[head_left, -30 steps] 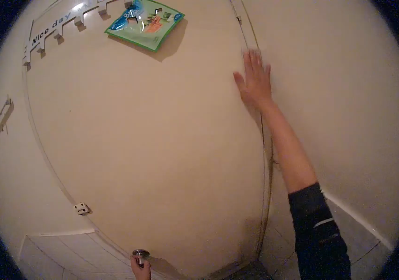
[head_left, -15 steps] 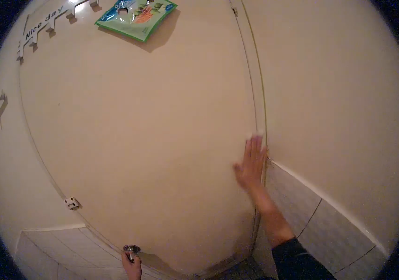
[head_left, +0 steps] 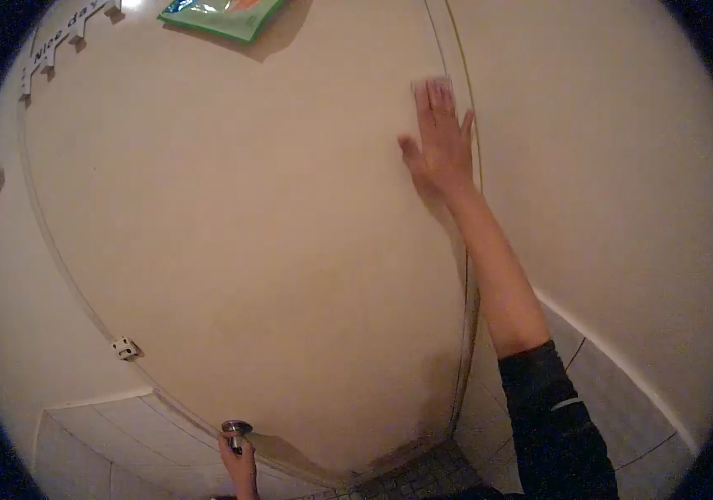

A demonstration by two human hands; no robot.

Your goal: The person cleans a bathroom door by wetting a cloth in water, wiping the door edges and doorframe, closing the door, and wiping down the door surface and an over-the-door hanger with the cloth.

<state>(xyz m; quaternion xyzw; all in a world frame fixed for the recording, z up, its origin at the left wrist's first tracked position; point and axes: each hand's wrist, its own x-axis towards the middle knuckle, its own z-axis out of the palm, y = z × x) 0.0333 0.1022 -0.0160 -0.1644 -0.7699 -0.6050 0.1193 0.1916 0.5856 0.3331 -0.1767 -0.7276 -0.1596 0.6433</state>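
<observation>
Your left hand (head_left: 241, 467) is curled around the metal doorknob (head_left: 236, 427), low on the door (head_left: 273, 250); your right hand (head_left: 441, 154) lies flat and outstretched, partly over a pale cloth (head_left: 416, 86) near the door's right edge.

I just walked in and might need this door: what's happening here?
A person's left hand grips the round, shiny metal knob of a flat cream-coloured door. Their right hand lies flat near the door's right edge, fingers pointing up, something thin and pale, perhaps a wipe, at the fingertips. A green plastic packet shows higher up.
</observation>
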